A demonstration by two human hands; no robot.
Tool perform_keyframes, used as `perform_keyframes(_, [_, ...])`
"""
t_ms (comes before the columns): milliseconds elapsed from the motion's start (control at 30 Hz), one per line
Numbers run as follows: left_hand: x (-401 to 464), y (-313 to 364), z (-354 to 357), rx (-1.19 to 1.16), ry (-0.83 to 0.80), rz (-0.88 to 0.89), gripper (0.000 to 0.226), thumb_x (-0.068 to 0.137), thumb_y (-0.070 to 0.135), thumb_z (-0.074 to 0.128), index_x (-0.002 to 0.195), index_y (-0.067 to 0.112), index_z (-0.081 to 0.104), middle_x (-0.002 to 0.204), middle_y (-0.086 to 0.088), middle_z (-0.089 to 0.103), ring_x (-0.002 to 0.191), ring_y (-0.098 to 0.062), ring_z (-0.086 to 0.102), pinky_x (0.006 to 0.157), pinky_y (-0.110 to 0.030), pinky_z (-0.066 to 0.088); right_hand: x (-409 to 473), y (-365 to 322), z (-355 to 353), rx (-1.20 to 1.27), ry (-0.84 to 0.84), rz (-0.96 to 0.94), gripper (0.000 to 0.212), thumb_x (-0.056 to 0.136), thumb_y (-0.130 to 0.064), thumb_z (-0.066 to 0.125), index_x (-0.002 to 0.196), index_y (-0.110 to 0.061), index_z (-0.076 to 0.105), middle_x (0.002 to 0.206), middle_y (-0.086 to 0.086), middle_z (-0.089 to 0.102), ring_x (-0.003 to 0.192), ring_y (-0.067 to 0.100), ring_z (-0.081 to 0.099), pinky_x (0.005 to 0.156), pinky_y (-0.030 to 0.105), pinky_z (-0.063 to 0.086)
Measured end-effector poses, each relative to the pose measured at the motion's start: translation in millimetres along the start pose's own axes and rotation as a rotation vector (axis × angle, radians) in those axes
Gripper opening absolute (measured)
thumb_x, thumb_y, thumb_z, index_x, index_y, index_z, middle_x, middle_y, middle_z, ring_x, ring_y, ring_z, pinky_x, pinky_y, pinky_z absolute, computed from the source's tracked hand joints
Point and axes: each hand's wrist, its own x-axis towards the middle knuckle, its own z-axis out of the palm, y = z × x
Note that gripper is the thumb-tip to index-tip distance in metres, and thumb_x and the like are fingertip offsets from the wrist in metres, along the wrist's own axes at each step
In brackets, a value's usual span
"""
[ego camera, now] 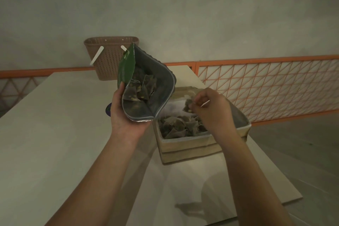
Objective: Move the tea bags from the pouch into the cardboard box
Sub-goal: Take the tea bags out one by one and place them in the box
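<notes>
Spanning the lower and centre frame is one pale table (55, 134). One orange lattice rail (266, 86) runs behind it across the right and left edges. One brown perforated basket (108, 57) stands at upper centre on the table's far end, with two white handle pieces on its front.

One cardboard box (185, 148), open at the top, sits right of centre on the table. A heap of tea bags (176, 126) lies inside it; the bags overlap and an exact count cannot be made.

One pouch (156, 86), green outside and silver inside, is held at centre frame, just left of the box, mouth open toward the camera. Several more tea bags are visible inside it, also too overlapped to count.

The left hand (124, 115) cups the pouch from below and from the left, fingers wrapped around it. The right hand (212, 110) is above the box, fingers curled, pinching one tea bag (188, 106) with a white tag (205, 103) showing beside the fingertips.

One dark purple object (108, 109) shows partly behind the left hand; what it is cannot be told.
</notes>
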Motion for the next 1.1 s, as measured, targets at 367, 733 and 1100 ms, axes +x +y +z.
perform_keyframes(367, [3,0,-4,0.037,0.045,0.018,0.055,0.101,0.054,0.046,0.147,0.025,0.053,0.15,-0.007,0.054,0.139,-0.029,0.048,0.105,-0.042,0.049,11,8,14,-0.334,-0.546,0.024,0.02,0.095,-0.031,0.06,0.102,-0.021,0.075,0.097,-0.003,0.07,0.087,0.015,0.063,0.074,0.022,0.043])
perform_keyframes(733, [0,5,-3,0.031,0.046,-0.013,0.053,0.099,0.053,0.049,0.137,0.019,0.063,0.142,-0.009,0.06,0.124,-0.032,0.062,0.104,-0.043,0.049,12,-47,7,0.105,-0.057,-0.235,0.026,0.099,-0.017,0.049,0.122,-0.023,0.059,0.116,-0.007,0.056,0.088,-0.01,0.053,0.07,0.004,0.044])
perform_keyframes(1100, [-12,26,-5,0.077,0.069,-0.017,0.066,0.095,0.068,0.046,0.125,0.014,0.072,0.131,-0.018,0.067,0.109,-0.038,0.071,0.101,-0.053,0.05,49,-91,69,0.05,0.05,-0.702,0.033,0.093,-0.027,0.064,0.125,-0.027,0.066,0.09,-0.029,0.051,0.081,-0.008,0.047,0.071,0.008,0.036])
